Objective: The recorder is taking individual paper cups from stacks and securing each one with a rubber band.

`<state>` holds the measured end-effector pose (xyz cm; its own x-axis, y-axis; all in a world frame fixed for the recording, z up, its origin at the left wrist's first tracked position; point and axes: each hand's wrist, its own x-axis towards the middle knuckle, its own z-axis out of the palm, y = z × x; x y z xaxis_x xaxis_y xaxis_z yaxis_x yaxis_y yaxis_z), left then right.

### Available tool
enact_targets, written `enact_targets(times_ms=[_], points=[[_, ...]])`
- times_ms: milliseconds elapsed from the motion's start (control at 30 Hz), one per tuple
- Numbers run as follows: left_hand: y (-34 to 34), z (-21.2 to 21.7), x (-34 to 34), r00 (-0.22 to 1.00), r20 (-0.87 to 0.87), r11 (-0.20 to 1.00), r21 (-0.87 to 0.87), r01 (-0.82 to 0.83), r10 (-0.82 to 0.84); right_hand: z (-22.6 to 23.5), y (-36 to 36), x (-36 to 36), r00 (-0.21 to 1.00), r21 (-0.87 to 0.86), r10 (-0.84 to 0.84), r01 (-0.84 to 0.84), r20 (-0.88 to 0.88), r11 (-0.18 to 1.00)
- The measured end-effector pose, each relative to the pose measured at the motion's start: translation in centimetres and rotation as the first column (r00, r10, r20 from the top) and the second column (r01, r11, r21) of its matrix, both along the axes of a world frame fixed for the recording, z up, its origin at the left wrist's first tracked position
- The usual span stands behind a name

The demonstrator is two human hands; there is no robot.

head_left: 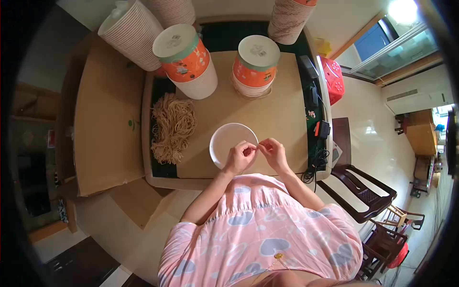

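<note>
My left hand (242,155) and my right hand (274,154) meet at the right side of the rim of a white round paper bucket (224,142). Both hands are closed in a pinch, fingertips almost touching. What they hold, if anything, is too small to make out. The bucket stands open on a cardboard sheet (287,115), close to my body. Left of it lies a tangled pile of beige strings (173,128). Beyond stand two stacks of upside-down paper buckets, a left stack (186,67) and a right stack (256,71), each topped by an orange printed one.
More bucket stacks rise at the far left (133,33) and far right (290,21). A big cardboard box (110,119) flanks the table's left side. Black cables (319,158) and an orange-black device (322,129) lie along the right edge. A dark chair (366,191) stands to the right.
</note>
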<state>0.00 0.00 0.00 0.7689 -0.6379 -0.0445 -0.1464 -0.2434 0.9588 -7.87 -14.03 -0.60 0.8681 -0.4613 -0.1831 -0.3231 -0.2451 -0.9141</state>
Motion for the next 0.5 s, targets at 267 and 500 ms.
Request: enact_targets(times_ms=[267,500], points=[[-0.4,-1.6,-0.7,0.980,-0.181,0.991,-0.095,-0.098,0.079,0.5,-0.9,-0.4,0.992,0.243,0.125,-0.125,0.013,0.962],[-0.4,-1.7,-0.8,0.973,-0.208,0.989,-0.083,-0.119,0.100,1.6,-0.1,-0.4,0.995,-0.072,0.103,-0.103,-0.006,0.992]])
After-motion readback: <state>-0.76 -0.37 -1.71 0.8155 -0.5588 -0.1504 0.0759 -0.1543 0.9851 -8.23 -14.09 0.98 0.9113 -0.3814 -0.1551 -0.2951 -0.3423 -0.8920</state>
